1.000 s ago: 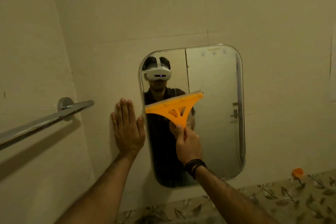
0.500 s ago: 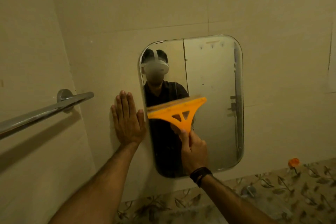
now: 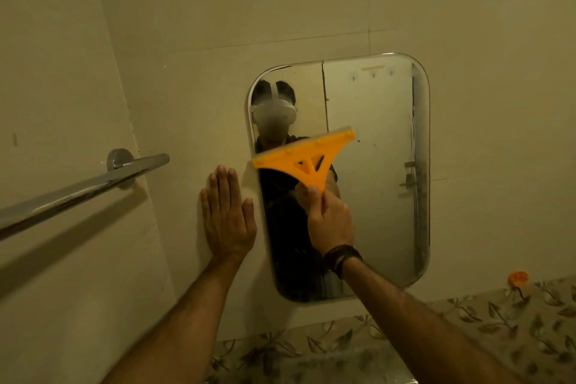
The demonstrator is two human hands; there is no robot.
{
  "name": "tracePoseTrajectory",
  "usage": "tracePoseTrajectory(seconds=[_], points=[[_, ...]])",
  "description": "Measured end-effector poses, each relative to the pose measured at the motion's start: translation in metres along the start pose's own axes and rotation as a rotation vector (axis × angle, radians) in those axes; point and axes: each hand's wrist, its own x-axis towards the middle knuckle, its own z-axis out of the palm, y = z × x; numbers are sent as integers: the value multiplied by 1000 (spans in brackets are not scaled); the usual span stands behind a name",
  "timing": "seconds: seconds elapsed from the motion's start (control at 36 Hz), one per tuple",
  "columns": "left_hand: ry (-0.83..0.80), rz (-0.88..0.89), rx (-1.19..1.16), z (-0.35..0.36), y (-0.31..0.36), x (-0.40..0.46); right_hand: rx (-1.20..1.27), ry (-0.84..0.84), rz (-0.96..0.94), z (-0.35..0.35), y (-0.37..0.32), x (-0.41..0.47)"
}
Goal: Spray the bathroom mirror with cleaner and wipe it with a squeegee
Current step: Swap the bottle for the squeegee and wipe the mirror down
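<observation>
A rounded rectangular mirror [image 3: 377, 165] hangs on the beige tiled wall. An orange squeegee [image 3: 304, 159] lies tilted against the mirror's left half, its blade edge up and slanting higher to the right. My right hand [image 3: 330, 221] grips the squeegee's short handle from below. My left hand [image 3: 227, 215] presses flat on the wall just left of the mirror, fingers straight and pointing up. No spray bottle is in view.
A chrome towel bar [image 3: 78, 188] juts from the left wall toward the mirror. A band of leaf-patterned tiles [image 3: 467, 327] runs below the mirror. A small orange object [image 3: 518, 278] sits on the wall at lower right.
The squeegee moved down the mirror half a second ago and now sits back near its earlier height on the left half. My left hand stays on the wall. The camera view shifted.
</observation>
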Motion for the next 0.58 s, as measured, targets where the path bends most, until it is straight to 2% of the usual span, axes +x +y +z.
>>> tracePoseTrajectory(seconds=[0.17, 0.31, 0.47, 0.58], points=[[9, 8, -10, 3, -2, -1, -34, 4, 105, 9, 50, -66], [6, 11, -12, 4, -3, -1, -63, -30, 172, 8, 67, -100], [-3, 12, 0, 3, -2, 0, -37, -10, 122, 1, 58, -105], [-5, 3, -13, 1, -2, 0, 31, 88, 41, -10, 32, -80]])
